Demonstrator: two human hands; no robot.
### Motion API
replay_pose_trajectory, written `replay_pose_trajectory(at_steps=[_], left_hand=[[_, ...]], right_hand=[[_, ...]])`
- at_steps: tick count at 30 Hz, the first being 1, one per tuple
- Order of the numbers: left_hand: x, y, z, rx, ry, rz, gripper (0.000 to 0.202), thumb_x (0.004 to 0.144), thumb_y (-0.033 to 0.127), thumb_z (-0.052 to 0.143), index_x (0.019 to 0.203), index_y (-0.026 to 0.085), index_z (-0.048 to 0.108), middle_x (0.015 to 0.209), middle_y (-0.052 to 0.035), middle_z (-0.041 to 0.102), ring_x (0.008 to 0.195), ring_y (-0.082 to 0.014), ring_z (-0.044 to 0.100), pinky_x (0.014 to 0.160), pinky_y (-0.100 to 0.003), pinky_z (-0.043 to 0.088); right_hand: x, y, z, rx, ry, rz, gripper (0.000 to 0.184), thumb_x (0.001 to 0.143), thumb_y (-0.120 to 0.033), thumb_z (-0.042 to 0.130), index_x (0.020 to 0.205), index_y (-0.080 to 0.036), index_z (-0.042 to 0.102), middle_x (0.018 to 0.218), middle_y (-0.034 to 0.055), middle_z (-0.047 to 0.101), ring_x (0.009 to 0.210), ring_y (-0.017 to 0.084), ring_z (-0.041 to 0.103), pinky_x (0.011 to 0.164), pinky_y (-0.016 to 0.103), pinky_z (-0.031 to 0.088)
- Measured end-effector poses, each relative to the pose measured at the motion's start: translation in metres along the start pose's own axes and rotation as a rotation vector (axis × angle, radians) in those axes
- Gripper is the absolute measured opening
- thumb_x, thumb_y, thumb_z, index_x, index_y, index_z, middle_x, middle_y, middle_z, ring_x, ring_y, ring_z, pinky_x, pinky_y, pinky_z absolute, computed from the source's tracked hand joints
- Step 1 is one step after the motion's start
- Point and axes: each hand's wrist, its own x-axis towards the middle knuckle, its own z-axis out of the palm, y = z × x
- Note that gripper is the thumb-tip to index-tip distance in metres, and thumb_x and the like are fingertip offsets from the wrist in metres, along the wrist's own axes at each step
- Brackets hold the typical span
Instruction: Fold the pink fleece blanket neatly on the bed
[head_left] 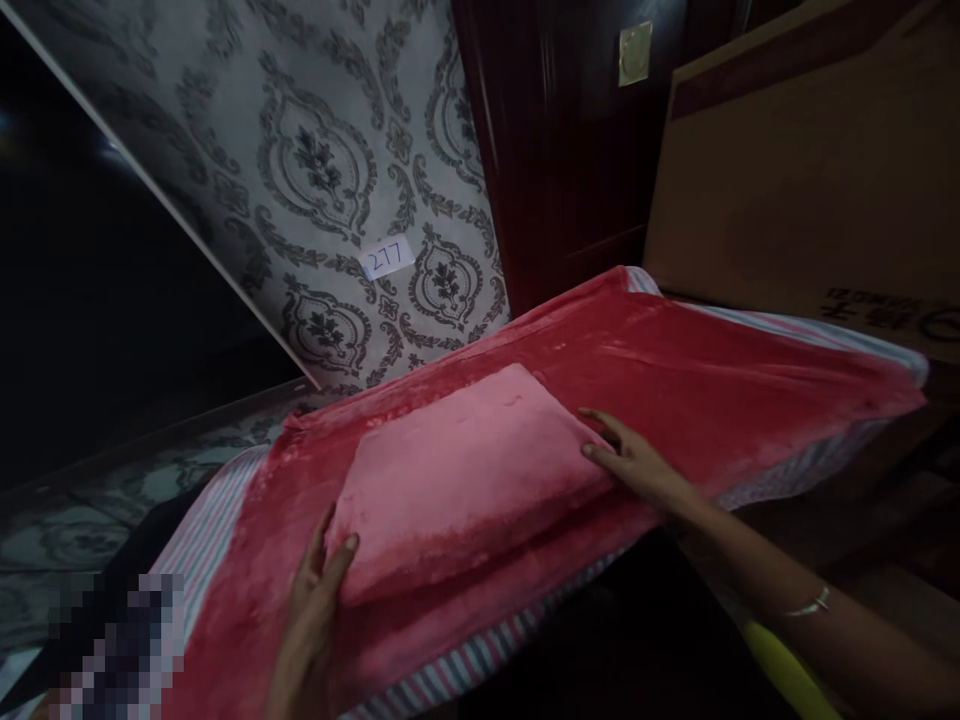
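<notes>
A folded pink plush cloth (457,455) lies flat in the middle of a red plush cover (697,370), its front side shading into darker red. At its left edge rests my left hand (319,580), thumb on top and fingers along the side, spread apart. My right hand (626,455) touches the right edge with thumb and fingers apart. Neither hand is closed around the cloth. A striped cloth (465,665) shows from under the red cover along its borders.
A large cardboard box (810,180) stands behind at the right. Patterned wallpaper (322,170) with a paper label (386,257) reading 277 and a dark red door (555,130) are at the back. A dark panel (97,260) is at the left; a pixelated patch covers the lower left corner.
</notes>
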Motion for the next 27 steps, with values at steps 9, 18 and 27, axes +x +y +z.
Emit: replay_pose_trajectory(at_steps=[9,18,27], left_hand=[[0.026,-0.028,-0.023,0.467,0.052,0.097,0.085,0.068,0.064,0.065,0.137,0.015,0.053,0.138,-0.0180,0.057,0.131,-0.0389,0.051,0.115,-0.055,0.035],[0.009,0.083,0.150,0.718,-1.047,0.812,0.053,0.098,0.045,0.041,0.149,0.030,0.044,0.160,-0.0039,0.035,0.149,-0.0235,0.027,0.124,-0.050,0.015],[0.053,0.067,0.257,0.895,-1.337,1.327,0.068,0.098,0.054,0.039,0.158,0.028,0.019,0.165,-0.0089,0.020,0.153,-0.0265,0.009,0.122,-0.059,0.002]], right_hand=[[-0.013,0.013,0.003,-0.116,-0.025,-0.020,0.071,0.081,-0.064,0.054,0.133,-0.015,0.058,0.132,0.0152,0.063,0.121,0.032,0.060,0.104,0.049,0.047],[-0.015,0.015,0.016,-0.379,0.044,0.020,0.069,0.086,-0.057,0.054,0.142,-0.017,0.052,0.117,0.0137,0.071,0.104,0.031,0.069,0.084,0.043,0.057],[-0.034,0.019,0.036,-0.380,0.192,-0.096,0.054,0.096,-0.042,0.043,0.146,-0.025,0.049,0.123,0.0070,0.069,0.103,0.023,0.070,0.084,0.037,0.060]])
